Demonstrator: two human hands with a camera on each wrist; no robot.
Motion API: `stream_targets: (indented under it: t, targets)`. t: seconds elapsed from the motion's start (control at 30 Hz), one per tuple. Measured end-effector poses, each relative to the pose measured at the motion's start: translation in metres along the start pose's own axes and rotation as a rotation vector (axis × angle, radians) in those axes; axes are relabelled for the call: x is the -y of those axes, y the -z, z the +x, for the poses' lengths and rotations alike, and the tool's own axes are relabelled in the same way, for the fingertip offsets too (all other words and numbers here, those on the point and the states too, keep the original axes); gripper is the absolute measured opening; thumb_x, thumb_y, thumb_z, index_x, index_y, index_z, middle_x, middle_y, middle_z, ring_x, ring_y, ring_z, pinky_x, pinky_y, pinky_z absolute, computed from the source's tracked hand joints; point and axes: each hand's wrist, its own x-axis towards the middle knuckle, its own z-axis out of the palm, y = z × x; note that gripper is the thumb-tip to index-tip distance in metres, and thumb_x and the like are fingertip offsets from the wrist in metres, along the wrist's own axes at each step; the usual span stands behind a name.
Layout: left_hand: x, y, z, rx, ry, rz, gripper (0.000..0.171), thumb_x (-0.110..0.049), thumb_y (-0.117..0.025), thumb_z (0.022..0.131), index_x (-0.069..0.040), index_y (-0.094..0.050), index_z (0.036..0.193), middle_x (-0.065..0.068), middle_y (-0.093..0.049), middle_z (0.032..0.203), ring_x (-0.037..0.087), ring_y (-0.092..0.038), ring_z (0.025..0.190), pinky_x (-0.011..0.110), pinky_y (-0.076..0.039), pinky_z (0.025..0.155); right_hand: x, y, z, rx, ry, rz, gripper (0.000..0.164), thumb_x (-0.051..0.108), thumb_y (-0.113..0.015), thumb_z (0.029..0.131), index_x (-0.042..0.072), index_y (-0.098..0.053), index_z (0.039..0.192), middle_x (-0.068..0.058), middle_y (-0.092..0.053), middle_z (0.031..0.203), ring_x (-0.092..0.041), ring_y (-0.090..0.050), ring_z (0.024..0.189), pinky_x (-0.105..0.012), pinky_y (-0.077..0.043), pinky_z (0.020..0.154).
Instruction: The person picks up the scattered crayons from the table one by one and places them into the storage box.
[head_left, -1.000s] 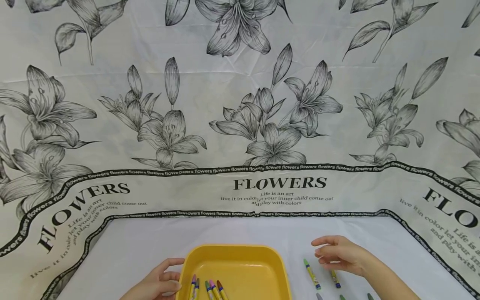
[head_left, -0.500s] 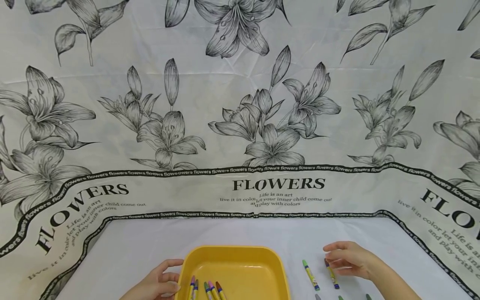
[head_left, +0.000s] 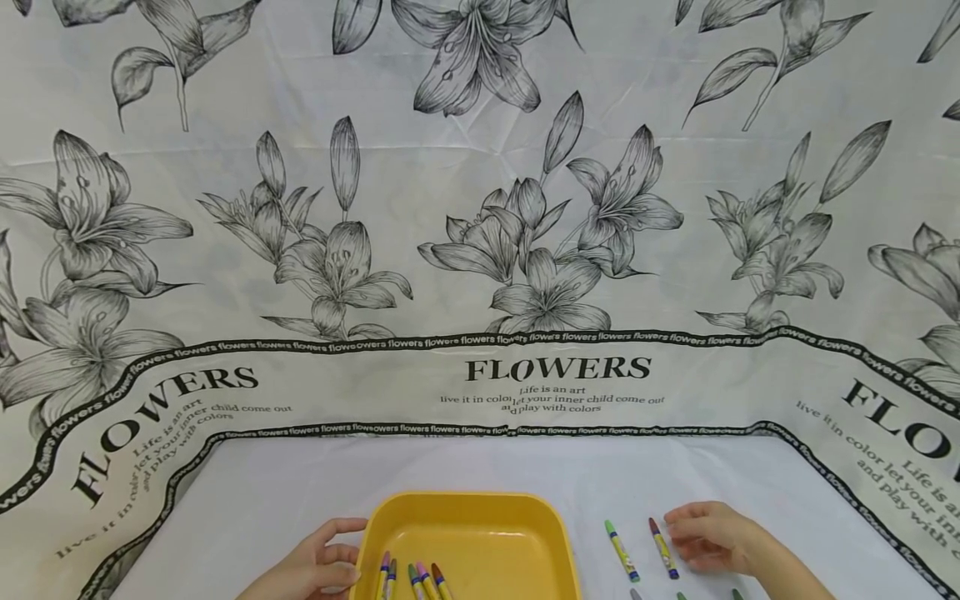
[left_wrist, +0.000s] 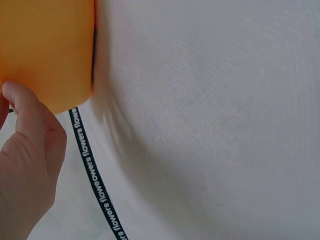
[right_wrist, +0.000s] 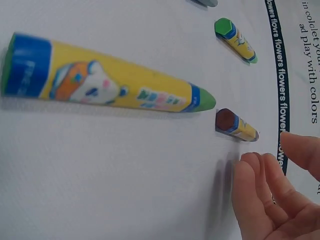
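My left hand [head_left: 311, 562] rests its fingers against the outer left wall of a yellow tray [head_left: 483, 502]. In the left wrist view, a fingertip [left_wrist: 12, 92] touches the orange-looking tray wall. My right hand [head_left: 716, 537] hovers with loosely bent fingers just right of a brown crayon [head_left: 663, 547], holding nothing. In the right wrist view the fingers stand beside the brown crayon [right_wrist: 235, 124], apart from it. Left of it lies a light green crayon [head_left: 621, 550]. A darker green crayon [right_wrist: 105, 75] lies large in the foreground of the right wrist view.
Several crayons [head_left: 422, 581] lie inside the tray at its left. Tips of a grey crayon [head_left: 636, 594] and two green ones [head_left: 681, 596] show at the bottom edge. A floral cloth [head_left: 480, 250] hangs behind the white table [head_left: 315, 475].
My right hand has moved right and toward me, off the brown crayon, which now shows in full. The left hand has stayed at the tray.
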Motion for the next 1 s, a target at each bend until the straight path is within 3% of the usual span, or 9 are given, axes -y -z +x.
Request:
stream_targets:
  t: [0.3,0.67,1.0]
  targets:
    - [0.0,0.0,0.0,0.0,-0.004,0.002,0.063,-0.009,-0.058,0.089,0.0,-0.022,0.139,0.007,-0.06,0.099,0.015,-0.06,0.078,0.031,-0.052,0.077,-0.004,-0.015,0.0,-0.092,0.037,-0.081,0.025,0.001,-0.068,0.077,-0.008,-0.06,0.099,-0.003,-0.061,0.069,-0.012,-0.057,0.058,-0.022,-0.05,0.055]
    - [-0.001,-0.002,0.0,-0.006,0.003,-0.011,0.064,-0.008,-0.059,0.088,0.0,-0.023,0.139,0.006,-0.06,0.098,0.015,-0.06,0.078,0.031,-0.052,0.078,-0.007,-0.025,0.007,-0.175,0.107,-0.296,0.03,0.003,-0.078,0.067,-0.001,-0.059,0.09,-0.005,-0.057,0.071,-0.011,-0.052,0.054,-0.023,-0.048,0.051]
    - [-0.003,-0.002,-0.001,-0.008,0.001,-0.005,0.064,-0.008,-0.059,0.087,0.0,-0.023,0.139,0.005,-0.059,0.097,0.014,-0.06,0.078,0.03,-0.052,0.078,-0.006,-0.029,0.007,-0.159,0.108,-0.291,0.023,-0.001,-0.071,0.07,-0.001,-0.059,0.089,-0.005,-0.056,0.067,-0.01,-0.05,0.05,-0.021,-0.047,0.048]
